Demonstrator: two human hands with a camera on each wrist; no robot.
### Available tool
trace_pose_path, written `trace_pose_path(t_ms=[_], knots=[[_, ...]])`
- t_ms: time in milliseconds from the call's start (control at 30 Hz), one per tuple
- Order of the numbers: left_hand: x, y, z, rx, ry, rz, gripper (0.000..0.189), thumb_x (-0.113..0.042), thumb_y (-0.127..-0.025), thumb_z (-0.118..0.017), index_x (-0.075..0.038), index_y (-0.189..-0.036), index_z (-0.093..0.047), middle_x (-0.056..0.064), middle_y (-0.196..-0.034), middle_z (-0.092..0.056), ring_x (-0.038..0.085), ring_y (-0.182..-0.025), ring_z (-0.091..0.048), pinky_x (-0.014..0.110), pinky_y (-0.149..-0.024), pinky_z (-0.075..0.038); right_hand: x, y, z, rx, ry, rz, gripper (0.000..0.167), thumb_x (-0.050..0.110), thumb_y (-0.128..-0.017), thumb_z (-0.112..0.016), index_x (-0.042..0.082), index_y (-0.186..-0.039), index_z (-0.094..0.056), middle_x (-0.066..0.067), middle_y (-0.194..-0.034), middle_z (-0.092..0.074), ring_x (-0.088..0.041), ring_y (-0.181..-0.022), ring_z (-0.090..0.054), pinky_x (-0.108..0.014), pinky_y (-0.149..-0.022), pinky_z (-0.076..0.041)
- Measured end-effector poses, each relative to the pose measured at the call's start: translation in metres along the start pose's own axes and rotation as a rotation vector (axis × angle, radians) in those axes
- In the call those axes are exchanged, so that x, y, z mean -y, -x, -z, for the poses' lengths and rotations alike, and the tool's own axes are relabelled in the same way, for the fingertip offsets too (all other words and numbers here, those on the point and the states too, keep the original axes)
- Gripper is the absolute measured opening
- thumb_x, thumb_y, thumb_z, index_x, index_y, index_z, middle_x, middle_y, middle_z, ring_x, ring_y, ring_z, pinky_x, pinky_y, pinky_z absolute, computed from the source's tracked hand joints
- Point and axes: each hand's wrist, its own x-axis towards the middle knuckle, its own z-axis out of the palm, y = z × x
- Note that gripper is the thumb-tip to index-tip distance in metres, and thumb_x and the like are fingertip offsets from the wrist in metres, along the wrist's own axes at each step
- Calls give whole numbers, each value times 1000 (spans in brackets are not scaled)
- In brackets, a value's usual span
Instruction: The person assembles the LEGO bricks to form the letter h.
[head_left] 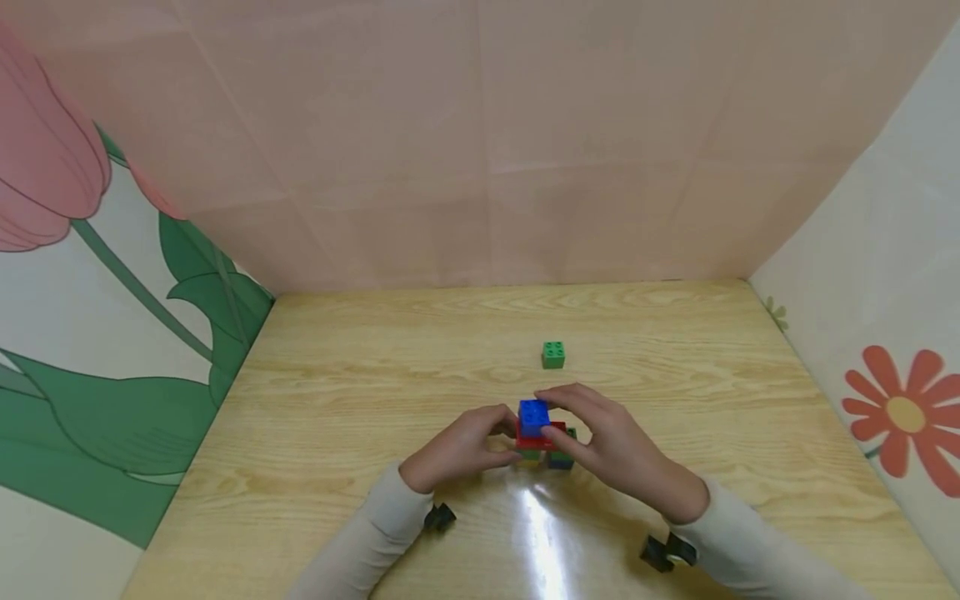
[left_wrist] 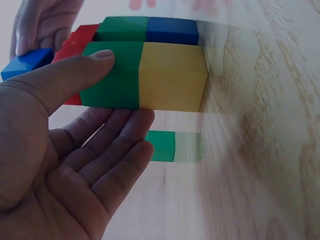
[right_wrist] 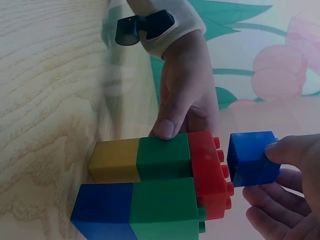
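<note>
A small block stack stands on the table. One column has a yellow block under a green block; the other has a dark blue block under a second green block. Across the top lies a red block, its studs facing up. My left hand holds the stack at the green block above the yellow one, thumb on one face and fingers on the far side. My right hand pinches a blue block just above the red block, with a small gap between them.
A loose green block sits on the wooden table beyond the hands. Behind rises a pinkish wall. Walls with printed flowers flank the table on the left and right. Dark camera mounts are on both wrists.
</note>
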Motion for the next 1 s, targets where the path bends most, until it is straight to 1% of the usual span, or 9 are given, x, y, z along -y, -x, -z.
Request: trace_pose_path(t_ms=[267,567,800,1000], knots=[[0,0,0,2,14,12,30,-25,-87,-75,-19,-111,-58,-10,-108,-64,5,-106,-61,28,-94,-51,-1,2,-3,10,-9,7,47,16,-85,-77,16,-129,-60,3,-124,-61,-16,-110,-61,-32,-84,-56],[0,0,0,-1,13,-2,30,-25,-87,-75,-19,-111,-58,-10,-108,-65,4,-106,-61,27,-93,-51,-2,3,-5,9,-5,17,44,15,-86,-77,14,-126,-61,4,-121,-61,-16,-108,-62,-33,-84,-57],[-1,0,0,1,5,19,29,-25,-88,-75,-20,-111,-58,-11,-107,-64,5,-106,-61,28,-94,-51,-1,3,-5,12,-27,27,42,16,-86,-76,11,-125,-61,2,-121,-61,-17,-108,-61,-39,-83,-57],[-2,-1,-1,-5,-2,18,28,-23,-87,-75,-18,-109,-59,-11,-105,-64,5,-105,-61,28,-94,-51,0,3,-6,7,-26,28,42,17,-85,-78,12,-124,-62,2,-120,-62,-16,-108,-61,-38,-82,-57]])
